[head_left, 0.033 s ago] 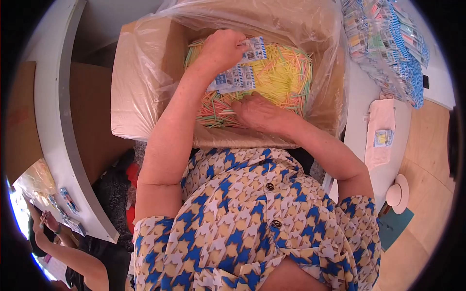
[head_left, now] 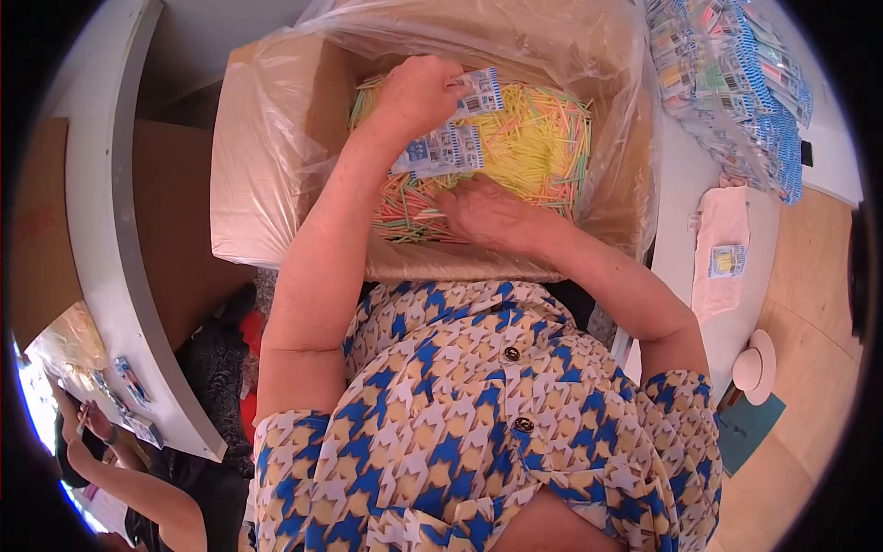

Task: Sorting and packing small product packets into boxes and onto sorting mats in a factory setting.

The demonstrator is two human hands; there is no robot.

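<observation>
A big cardboard box (head_left: 267,156) lined with clear plastic is in front of me, holding a mass of thin coloured sticks (head_left: 529,147) in yellow, pink and green. At its far side my left hand (head_left: 423,92) pinches a small blue-and-white packet (head_left: 480,92) by its left edge. Just below that hand, more clear packets with blue print (head_left: 449,150) lie on the sticks, partly covered by my left wrist. My right hand (head_left: 492,213) is down among the sticks near the box's close side, fingers curled into them; its fingertips are partly hidden.
At the right, a heap of filled packets in plastic (head_left: 736,83) lies on a white table. Nearer are a pink cloth (head_left: 722,221) with one packet (head_left: 727,261) on it, and a round pale object (head_left: 754,368). Another person's arm (head_left: 138,492) shows at the lower left.
The packet pinched in my left hand has shifted very slightly left. Both hands otherwise hold the same places.
</observation>
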